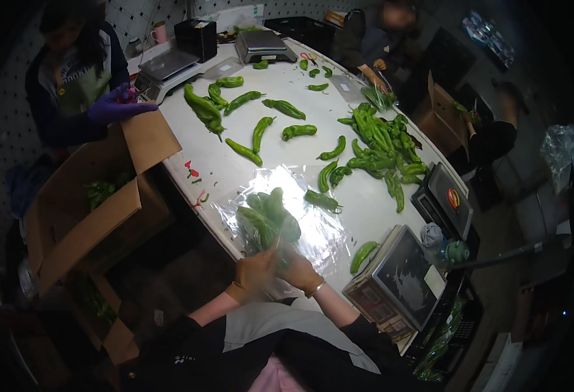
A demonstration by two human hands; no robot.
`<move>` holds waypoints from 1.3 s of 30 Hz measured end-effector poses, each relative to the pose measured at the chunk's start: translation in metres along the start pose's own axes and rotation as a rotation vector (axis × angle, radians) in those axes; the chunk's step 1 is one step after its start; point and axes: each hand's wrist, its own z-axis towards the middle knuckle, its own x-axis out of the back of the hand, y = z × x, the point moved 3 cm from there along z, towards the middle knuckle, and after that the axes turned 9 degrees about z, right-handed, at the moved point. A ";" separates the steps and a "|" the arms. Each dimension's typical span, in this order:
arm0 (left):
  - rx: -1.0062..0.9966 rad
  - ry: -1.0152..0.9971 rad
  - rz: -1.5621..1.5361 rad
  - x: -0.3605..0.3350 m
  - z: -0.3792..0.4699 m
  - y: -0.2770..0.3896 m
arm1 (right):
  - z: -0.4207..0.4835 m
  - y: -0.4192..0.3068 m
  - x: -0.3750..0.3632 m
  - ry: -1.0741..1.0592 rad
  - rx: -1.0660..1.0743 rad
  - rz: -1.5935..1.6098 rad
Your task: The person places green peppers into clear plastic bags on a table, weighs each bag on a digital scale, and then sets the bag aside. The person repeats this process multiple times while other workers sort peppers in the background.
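Note:
Before me at the table's near edge, a clear plastic bag (267,215) holds several green peppers and throws back bright glare. My left hand (253,274), in a tan glove, grips the bag's near end. Beside it my right hand (300,273), gloved alike, closes on the same end. Blur hides the exact finger positions. A single green pepper (323,201) lies just right of the bag. Farther right is a large heap of green peppers (375,134). Several more, such as a curved pepper (262,133), lie scattered over the white table (238,115).
Tabletop scales (404,279) stand at my right, with another scale (451,200) behind. Farther off are a scale (265,46) and a scale (169,66). A cardboard box (91,235) stands open at left. Other people work around the table; one wears a purple glove (115,105).

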 end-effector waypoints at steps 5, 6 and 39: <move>0.028 0.037 -0.060 0.010 0.005 -0.001 | 0.082 -0.016 0.006 0.108 -0.039 -0.326; 0.048 0.033 -0.050 0.006 0.003 -0.013 | 0.082 -0.026 0.006 0.168 0.054 -0.313; 0.141 -0.018 -0.313 -0.004 -0.025 -0.037 | 0.001 -0.001 -0.047 0.175 0.104 -0.497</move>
